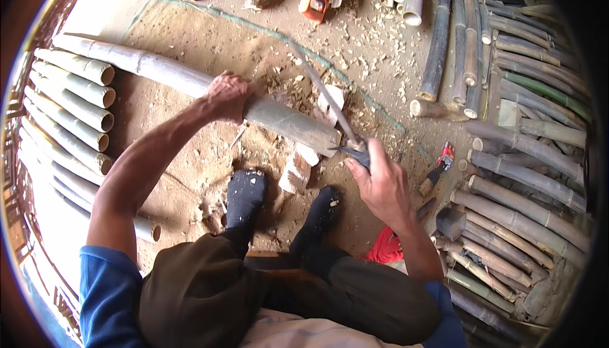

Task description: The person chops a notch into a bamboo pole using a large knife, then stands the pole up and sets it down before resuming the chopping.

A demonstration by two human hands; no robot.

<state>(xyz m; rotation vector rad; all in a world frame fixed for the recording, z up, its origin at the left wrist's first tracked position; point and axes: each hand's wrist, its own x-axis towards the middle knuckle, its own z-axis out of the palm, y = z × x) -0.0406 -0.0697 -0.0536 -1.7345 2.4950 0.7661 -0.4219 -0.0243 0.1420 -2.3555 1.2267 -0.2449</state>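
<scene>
A thick grey-green bamboo pole point(171, 70) slants across in front of me, from the far left down to the middle. My left hand point(229, 97) is wrapped over its middle. At the pole's right end, my right hand point(380, 186) grips a tool point(322, 88) with a long thin shaft and a dark pointed piece by my fingers; its exact kind is unclear. That dark piece is close to the pole's end; whether they touch I cannot tell. A pale block point(298, 169) shows beneath the pole's end, with another pale piece point(331, 104) beyond it.
Cut bamboo poles point(76, 97) are stacked at left, and more point(520, 218) at right. A tool with an orange handle point(314, 5) lies at the far side. Shavings litter the brown mat point(177, 27). A red-and-black object point(444, 157) and red cloth point(385, 246) lie near my right arm.
</scene>
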